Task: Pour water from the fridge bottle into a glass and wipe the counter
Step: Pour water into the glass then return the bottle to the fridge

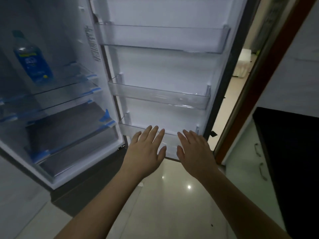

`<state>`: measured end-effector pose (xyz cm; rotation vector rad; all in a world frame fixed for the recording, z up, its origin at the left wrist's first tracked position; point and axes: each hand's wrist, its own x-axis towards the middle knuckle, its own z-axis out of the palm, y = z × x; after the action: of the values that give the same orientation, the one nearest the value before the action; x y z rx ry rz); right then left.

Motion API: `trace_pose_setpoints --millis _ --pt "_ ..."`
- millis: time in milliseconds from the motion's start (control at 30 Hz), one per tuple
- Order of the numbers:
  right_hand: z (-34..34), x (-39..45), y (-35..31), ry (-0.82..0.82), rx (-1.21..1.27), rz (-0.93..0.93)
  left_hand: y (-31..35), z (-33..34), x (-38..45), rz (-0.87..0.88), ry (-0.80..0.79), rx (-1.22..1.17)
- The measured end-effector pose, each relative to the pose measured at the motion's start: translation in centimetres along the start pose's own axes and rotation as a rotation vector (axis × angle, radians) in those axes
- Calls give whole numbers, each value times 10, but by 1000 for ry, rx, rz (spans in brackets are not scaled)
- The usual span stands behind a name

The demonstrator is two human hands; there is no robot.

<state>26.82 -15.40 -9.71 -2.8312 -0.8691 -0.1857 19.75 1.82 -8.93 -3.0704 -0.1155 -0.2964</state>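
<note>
Glossy pale floor tiles (pixel 172 204) run beneath the scene and carry two bright reflections of a light. On the right stands a black countertop (pixel 284 144) over pale cabinet fronts fitted with metal bar handles (pixel 263 171); a reddish-brown wooden door frame (pixel 269 69) rises between this unit and the refrigerator, with a lit room visible through the gap. The white refrigerator (pixel 57 128) stands open, its door (pixel 165 66) swung wide to face the viewer. Three clear plastic door racks (pixel 160 95) sit one above another on the door. Inside the cabinet, glass shelves (pixel 57 90) bear strips of blue tape at their edges, and a drawer lies below them. The clear plastic water bottle with a blue label (pixel 33 57) stands upright on the upper glass shelf, at the left of the compartment, well apart from both hands.

The person's left hand (pixel 146 147) and right hand (pixel 195 149) are held side by side, backs upward, in front of the lowest door rack. Fingers of both are straight, slightly spread, and grasp nothing. Whether the fingertips touch the rack cannot be told.
</note>
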Motion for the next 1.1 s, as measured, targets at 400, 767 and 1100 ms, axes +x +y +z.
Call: trace_pose_setpoints --millis 400,767,1100 --pt "9 24 134 82 59 114 102 20 96 188 104 -43" --pt "4 99 197 73 699 319 128 5 154 212 294 111" --pt "4 138 205 64 1040 348 128 -2 160 153 318 177"
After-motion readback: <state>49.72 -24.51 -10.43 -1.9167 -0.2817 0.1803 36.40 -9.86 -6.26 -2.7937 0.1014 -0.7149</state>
